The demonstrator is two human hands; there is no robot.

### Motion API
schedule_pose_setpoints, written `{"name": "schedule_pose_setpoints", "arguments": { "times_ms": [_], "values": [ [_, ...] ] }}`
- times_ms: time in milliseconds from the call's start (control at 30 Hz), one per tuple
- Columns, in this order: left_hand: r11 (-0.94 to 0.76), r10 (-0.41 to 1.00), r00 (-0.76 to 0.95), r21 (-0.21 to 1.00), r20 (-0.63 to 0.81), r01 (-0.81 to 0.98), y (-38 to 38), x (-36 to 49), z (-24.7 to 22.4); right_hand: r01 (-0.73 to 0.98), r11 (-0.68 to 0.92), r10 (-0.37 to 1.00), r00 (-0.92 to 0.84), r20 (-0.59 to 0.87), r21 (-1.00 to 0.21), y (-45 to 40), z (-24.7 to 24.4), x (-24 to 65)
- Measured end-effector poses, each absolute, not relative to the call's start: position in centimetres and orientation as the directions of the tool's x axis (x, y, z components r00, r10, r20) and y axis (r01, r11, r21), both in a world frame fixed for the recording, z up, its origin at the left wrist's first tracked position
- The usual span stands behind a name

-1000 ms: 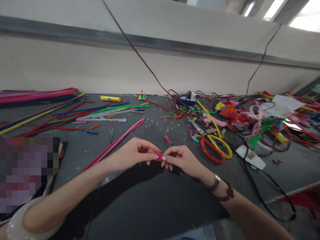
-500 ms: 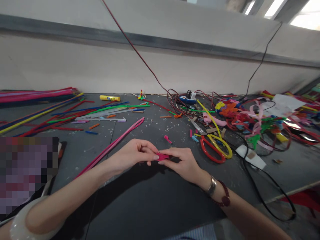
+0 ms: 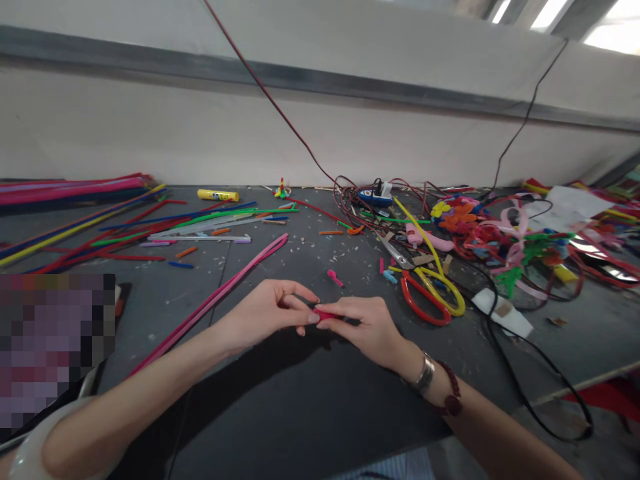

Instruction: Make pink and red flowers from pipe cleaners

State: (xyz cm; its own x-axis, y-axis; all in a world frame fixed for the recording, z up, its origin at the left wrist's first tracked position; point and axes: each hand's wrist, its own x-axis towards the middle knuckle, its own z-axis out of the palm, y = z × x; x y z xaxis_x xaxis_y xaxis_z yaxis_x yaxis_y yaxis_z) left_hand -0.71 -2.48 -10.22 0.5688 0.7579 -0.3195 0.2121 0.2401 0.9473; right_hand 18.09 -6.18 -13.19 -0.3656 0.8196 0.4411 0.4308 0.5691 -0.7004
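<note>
Dark bench [image 3: 295,293] holds scattered craft stuff: scissors [image 3: 425,297] at 2 o'clock from the hands, long pink pipe cleaner [image 3: 210,303] at 10 o'clock. Left hand [image 3: 265,313] and right hand [image 3: 363,327] meet, narrow pinch on small pink piece [image 3: 327,314] between fingertips; pink bit [image 3: 334,277] lies at 12 o'clock.

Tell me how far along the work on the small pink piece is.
Done: a small shaped pink piece lies on the grey table. In hand: the left hand and right hand pinch a magenta piece between them. Left: a long pink pipe cleaner lies unworked beside the left forearm.
</note>
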Motion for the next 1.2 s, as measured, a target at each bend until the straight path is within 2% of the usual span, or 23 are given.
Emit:
{"name": "schedule_pose_setpoints", "arguments": {
  "times_ms": [300,467,667,833,1033,1200],
  "values": [
    [0.279,0.720,0.594,0.933,-0.359,0.226,-2.3,-1.0,-10.0,0.474,0.704,0.710,-0.448,0.543,-0.529,-6.0,-13.7,18.3],
    [0.233,0.714,0.607,0.936,-0.349,0.264,-2.2,-1.1,-9.9,0.467,0.723,0.691,-0.468,0.551,-0.509,-6.0,-13.9,18.3],
    [0.019,0.786,0.569,0.929,-0.241,0.368,-2.4,-1.1,-10.0,0.479,0.740,0.671,-0.478,0.566,-0.473,-6.0,-14.1,18.4],
    [-0.009,0.801,0.551,0.916,-0.233,0.401,-2.5,-1.1,-9.9,0.490,0.749,0.659,-0.479,0.580,-0.446,-6.0,-14.1,18.4],
    [0.071,0.735,0.608,0.926,-0.300,0.372,-2.4,-1.1,-10.0,0.464,0.763,0.644,-0.497,0.581,-0.450,-6.0,-14.3,18.5],
    [-0.075,0.736,0.632,0.897,-0.245,0.436,-2.7,-1.1,-9.6,0.463,0.763,0.645,-0.499,0.579,-0.451,-6.2,-14.3,18.5]
  ]
}}
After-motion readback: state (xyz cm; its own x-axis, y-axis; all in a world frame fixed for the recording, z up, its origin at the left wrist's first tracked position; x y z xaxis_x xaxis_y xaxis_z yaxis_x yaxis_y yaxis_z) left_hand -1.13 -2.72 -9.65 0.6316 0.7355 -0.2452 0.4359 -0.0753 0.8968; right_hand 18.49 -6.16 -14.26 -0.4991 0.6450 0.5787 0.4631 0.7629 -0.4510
